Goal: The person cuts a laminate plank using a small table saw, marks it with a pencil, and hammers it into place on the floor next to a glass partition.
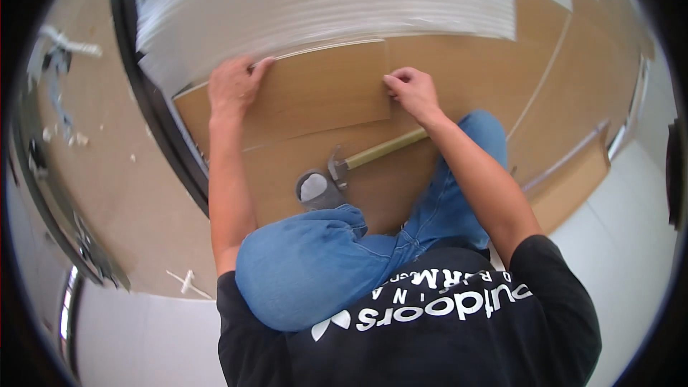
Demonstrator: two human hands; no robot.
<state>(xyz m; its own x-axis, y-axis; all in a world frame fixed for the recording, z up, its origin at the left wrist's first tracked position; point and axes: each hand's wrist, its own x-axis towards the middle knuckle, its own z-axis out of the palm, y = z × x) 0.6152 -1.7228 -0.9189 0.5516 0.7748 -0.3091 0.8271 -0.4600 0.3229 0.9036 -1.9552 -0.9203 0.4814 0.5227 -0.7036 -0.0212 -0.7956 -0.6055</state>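
A wood-coloured floorboard point(322, 86) lies crosswise in front of me on matching boards, its pale far edge showing. My left hand point(236, 86) grips its far edge near the left end, thumb apart, the other fingers partly hidden. At the board's right end, my right hand point(414, 92) is closed in a pinch, fingertips at the seam; whatever is between them, if anything, I cannot make out. A claw hammer point(380, 149) with a yellow handle rests on the boards near my bent knees. Its head lies beside my grey-covered foot point(315, 188).
Whitish foam underlay point(322, 3) spreads beyond the boards. Along the left runs a dark track point(154, 104), with a dusty tan surface point(107, 172) and scraps past it. A loose board point(573, 179) lies at right, near white flooring point(623, 222).
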